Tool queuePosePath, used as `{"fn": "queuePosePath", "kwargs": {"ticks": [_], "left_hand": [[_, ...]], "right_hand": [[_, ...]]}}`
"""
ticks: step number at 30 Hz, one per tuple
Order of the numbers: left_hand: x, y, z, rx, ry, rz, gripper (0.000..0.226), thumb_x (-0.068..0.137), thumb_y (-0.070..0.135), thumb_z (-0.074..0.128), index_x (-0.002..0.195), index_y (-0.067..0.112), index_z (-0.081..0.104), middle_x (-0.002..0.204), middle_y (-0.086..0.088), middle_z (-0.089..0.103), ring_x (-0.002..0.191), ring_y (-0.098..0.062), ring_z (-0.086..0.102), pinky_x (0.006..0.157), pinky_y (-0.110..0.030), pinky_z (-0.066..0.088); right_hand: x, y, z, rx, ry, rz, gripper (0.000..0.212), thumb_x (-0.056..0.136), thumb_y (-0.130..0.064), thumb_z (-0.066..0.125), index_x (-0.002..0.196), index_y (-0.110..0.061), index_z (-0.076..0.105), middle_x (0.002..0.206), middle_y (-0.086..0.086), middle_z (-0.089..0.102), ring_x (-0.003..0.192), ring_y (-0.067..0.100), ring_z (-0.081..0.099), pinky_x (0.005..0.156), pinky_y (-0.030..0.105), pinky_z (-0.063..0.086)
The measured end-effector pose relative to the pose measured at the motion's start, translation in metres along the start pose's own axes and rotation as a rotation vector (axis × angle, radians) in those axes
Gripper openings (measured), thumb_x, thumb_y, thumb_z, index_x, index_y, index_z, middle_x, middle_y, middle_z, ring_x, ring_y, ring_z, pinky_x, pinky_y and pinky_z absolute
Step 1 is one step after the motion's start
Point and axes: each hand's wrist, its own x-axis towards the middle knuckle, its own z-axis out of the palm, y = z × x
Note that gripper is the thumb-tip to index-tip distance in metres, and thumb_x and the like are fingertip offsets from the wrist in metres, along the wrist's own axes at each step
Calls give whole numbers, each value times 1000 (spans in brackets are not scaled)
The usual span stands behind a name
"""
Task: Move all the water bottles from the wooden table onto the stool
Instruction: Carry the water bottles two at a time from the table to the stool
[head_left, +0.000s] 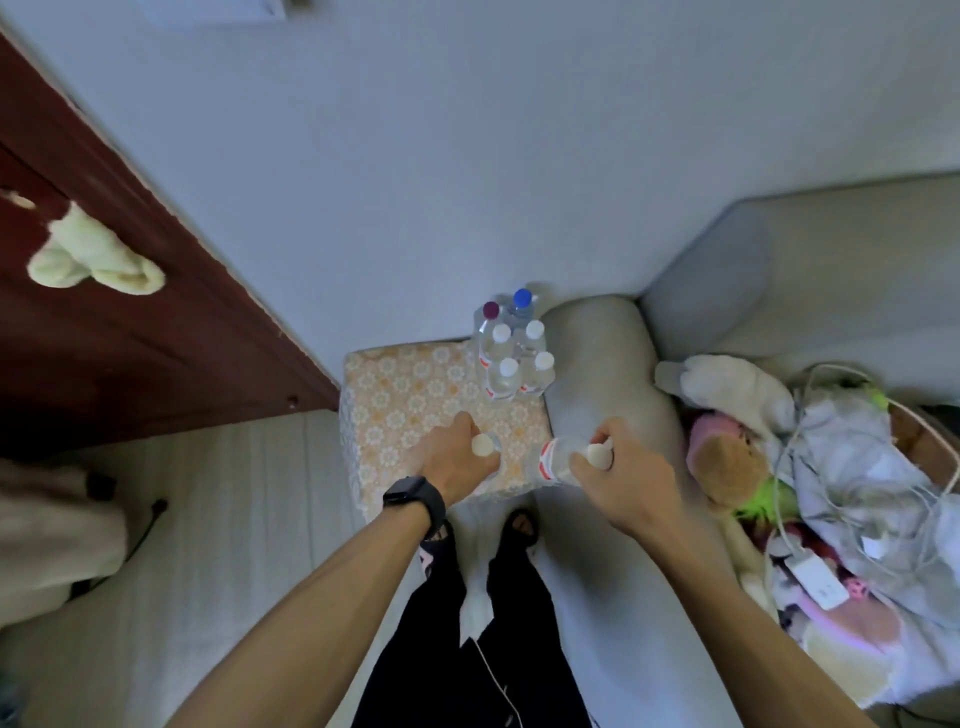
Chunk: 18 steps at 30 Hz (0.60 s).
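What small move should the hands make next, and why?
Probably set both upright on the stool's floral top, beside the six bottles at its far right corner. The left hand grips one bottle over the stool; the right hand grips a tilted bottle at its near right edge.

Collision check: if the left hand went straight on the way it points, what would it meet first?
Likely the nearest white-capped bottle standing on the stool, ahead of the left hand. Height is unclear, so it might pass over.
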Motion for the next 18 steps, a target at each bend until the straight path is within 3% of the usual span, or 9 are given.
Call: {"fn": "queuePosePath", "kwargs": {"ticks": [4,8,12,18], "left_hand": [[32,5,24,-7,26,-56,32,84,46,64,96,22,46,76,1,61,65,-21,59,51,-33,45],[63,7,49,-40,53,-130,33,82,51,63,94,27,43,75,4,61,65,-20,60,49,-31,43],[90,7,78,-46,75,-174,35,84,52,63,95,28,41,76,4,63,67,-22,63,57,-38,55],[125,12,108,-45,134,-196,34,84,52,62,95,26,43,75,2,66,66,-24,63,58,-41,55]], "right_hand": [[44,12,20,21,-37,-38,25,85,-40,63,94,-22,48,71,-3,60,76,33,61,62,34,34],[84,23,41,30,-97,-25,25,88,-42,56,99,-23,46,71,-4,57,68,28,54,62,34,37],[122,32,60,34,-124,18,27,89,-47,55,102,-25,44,81,1,62,73,30,54,67,36,41],[163,45,83,36,-131,-21,24,91,-44,57,102,-27,44,76,-6,61,70,23,55,68,33,40]]}}
